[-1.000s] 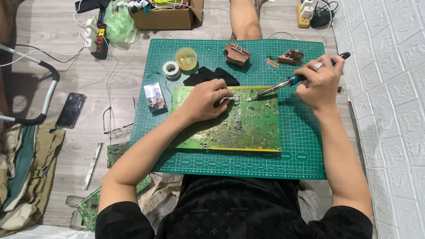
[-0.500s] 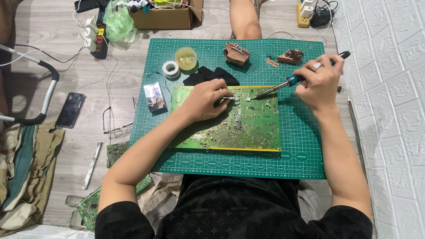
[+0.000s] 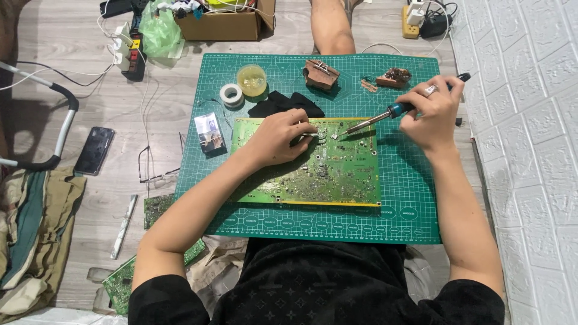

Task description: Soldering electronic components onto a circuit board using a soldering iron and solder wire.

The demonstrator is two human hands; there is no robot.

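While bent over the green cutting mat (image 3: 409,222), pressing left hand (image 3: 278,137), fingers curled, onto green circuit board (image 3: 325,174) lying mid-mat; gripping soldering iron (image 3: 385,114) in closed right hand (image 3: 430,111), tip at board's upper edge.

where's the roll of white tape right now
In the head view the roll of white tape lies on the green cutting mat near its upper left, beside the round yellow tub and above the circuit board.
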